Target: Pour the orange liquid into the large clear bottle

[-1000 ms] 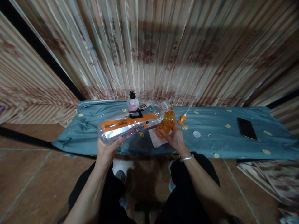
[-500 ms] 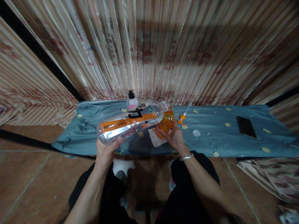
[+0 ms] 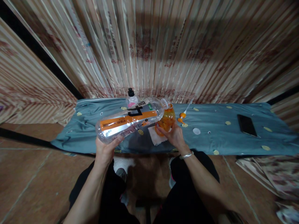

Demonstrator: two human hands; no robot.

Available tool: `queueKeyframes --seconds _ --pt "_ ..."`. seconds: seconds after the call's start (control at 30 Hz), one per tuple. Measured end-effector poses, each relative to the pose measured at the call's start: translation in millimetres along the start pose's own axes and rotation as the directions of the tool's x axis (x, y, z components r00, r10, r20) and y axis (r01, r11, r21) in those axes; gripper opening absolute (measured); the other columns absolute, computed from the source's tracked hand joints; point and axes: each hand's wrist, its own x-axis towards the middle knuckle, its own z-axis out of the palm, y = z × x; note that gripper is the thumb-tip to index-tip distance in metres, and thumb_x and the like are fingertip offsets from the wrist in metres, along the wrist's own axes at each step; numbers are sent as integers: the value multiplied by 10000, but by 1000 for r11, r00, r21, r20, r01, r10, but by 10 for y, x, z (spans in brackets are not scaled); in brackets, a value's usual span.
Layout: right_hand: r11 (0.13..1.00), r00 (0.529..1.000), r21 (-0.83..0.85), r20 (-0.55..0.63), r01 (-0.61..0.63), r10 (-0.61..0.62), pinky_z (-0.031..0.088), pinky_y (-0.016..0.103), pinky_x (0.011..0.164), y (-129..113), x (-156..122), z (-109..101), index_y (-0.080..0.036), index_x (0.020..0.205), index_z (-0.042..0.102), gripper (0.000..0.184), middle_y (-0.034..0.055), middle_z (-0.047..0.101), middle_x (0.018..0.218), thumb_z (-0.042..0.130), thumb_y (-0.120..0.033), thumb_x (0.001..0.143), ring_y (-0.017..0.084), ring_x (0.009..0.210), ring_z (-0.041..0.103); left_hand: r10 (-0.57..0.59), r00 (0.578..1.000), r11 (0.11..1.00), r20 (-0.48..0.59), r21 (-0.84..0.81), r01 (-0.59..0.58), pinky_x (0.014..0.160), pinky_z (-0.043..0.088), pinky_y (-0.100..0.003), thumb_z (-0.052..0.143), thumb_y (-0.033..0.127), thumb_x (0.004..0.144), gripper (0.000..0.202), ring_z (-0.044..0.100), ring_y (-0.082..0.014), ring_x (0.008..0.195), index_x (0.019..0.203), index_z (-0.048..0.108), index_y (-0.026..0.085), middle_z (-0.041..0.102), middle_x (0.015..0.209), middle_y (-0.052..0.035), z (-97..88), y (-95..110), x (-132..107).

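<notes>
A large clear plastic bottle (image 3: 130,119) with an orange and silver label is tilted sideways in my left hand (image 3: 106,151), which grips it near its base. Its uncapped mouth meets the opening of an orange translucent bottle (image 3: 167,118). My right hand (image 3: 174,135) wraps round the side of that orange bottle, close above a folded white tissue (image 3: 157,137). An orange pump head (image 3: 181,117) with a clear tube lies to the right. A round white cap or disc (image 3: 196,131) rests nearby on the cloth.
Behind the clear bottle stands a small bottle with a black top (image 3: 131,95) and pink on it. A black phone (image 3: 247,125) lies at the right of the narrow table with a blue-green cloth (image 3: 221,140). A striped curtain (image 3: 151,46) hangs close behind.
Both hands hold nearly the same pose, with the clear bottle still tilted into the orange one. The view has shifted very slightly.
</notes>
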Motion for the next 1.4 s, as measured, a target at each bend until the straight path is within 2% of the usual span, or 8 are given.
queueKeyframes --seconds 0.13,0.23,0.43,0.63,0.87,1.1,1.23,1.4 --pt "1000 1000 22 -3 6 -6 815 606 1024 -15 -2 0 -130 1670 734 964 254 976 1309 1058 -633 914 519 1221 973 2 1000 1000 -16 -8 -2 1029 826 -465 1296 535 449 915 956 -364 1078 1214 909 214 952 1096 -83 8 -15 -1" --pt "999 1000 45 -6 11 -10 815 608 1016 -27 -3 -3 -139 1678 726 973 253 979 1316 1050 -655 919 521 1226 971 8 1000 1000 -1 -6 -8 1040 826 -465 1289 527 478 898 958 -368 1091 1227 908 212 952 1092 -85 3 -9 -1" --pt "999 1000 22 3 -23 23 812 602 1006 -58 5 -15 -116 1654 740 978 268 971 1302 1100 -587 877 535 1220 968 -1 1000 1000 9 4 1 1007 824 -428 1285 520 493 929 964 -353 1066 1282 912 202 972 1107 -93 -14 5 3" --pt "1000 1000 15 -10 -23 23 808 611 986 -57 5 4 -81 1668 720 1028 268 977 1261 1097 -600 864 546 1163 973 2 1000 1000 -6 19 -2 1047 827 -460 1284 545 475 876 969 -377 1124 1190 921 192 992 1224 -134 -12 -21 1" --pt "999 999 48 -27 23 -22 816 600 967 29 4 26 -134 1648 752 994 243 979 1273 1075 -687 888 523 1169 973 6 1000 1000 -3 7 -6 1079 830 -490 1293 587 465 862 967 -401 1164 1147 930 206 977 1100 -112 12 20 -11" --pt "1000 999 -4 -30 23 -23 819 615 984 67 6 52 -116 1692 727 1017 246 978 1264 1079 -658 906 522 1167 979 0 1000 1000 -9 5 0 1074 833 -493 1299 581 441 865 961 -397 1169 1127 927 208 972 1122 -107 6 17 -6" --pt "1000 999 -4 -34 27 -27 821 610 966 79 6 53 -100 1703 717 1032 259 976 1280 1080 -631 896 531 1172 970 15 1000 1000 -5 13 -15 1049 832 -473 1301 569 460 849 954 -367 1110 1128 923 205 956 1085 -90 -5 3 0" --pt "999 999 -5 -25 42 -42 822 616 964 83 6 41 -134 1694 714 972 265 967 1313 1045 -649 939 525 1189 961 19 1000 1000 -2 -8 -19 1025 837 -446 1306 623 443 870 963 -353 1102 1108 937 200 989 1192 -126 16 25 -3"
